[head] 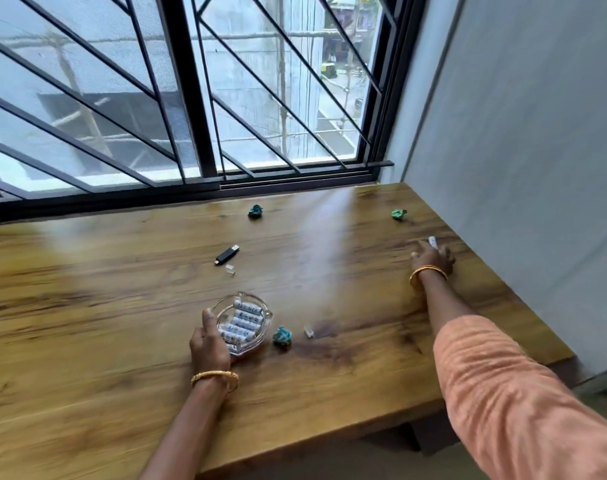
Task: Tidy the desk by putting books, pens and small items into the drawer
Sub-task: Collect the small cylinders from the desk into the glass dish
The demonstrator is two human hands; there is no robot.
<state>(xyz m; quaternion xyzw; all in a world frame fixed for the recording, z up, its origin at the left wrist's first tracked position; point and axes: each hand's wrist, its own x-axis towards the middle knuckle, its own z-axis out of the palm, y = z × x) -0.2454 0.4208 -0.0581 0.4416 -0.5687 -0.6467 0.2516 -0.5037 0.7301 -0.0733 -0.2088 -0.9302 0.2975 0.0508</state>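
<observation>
Barred window panes fill the upper frame above a wooden desk (122, 271). At lower centre the left hand (208, 344) curls round a glass dish (260, 308) of white batteries (245, 322). At right the right hand (433, 259) seems to pinch a small white object (432, 242), blurred, near a black USB stick (227, 254) and green paper balls (255, 211).

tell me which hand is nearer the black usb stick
Left. The left hand grips the glass dish just short of the black usb stick; the right hand is far off to the stick's right, near the wall.
</observation>
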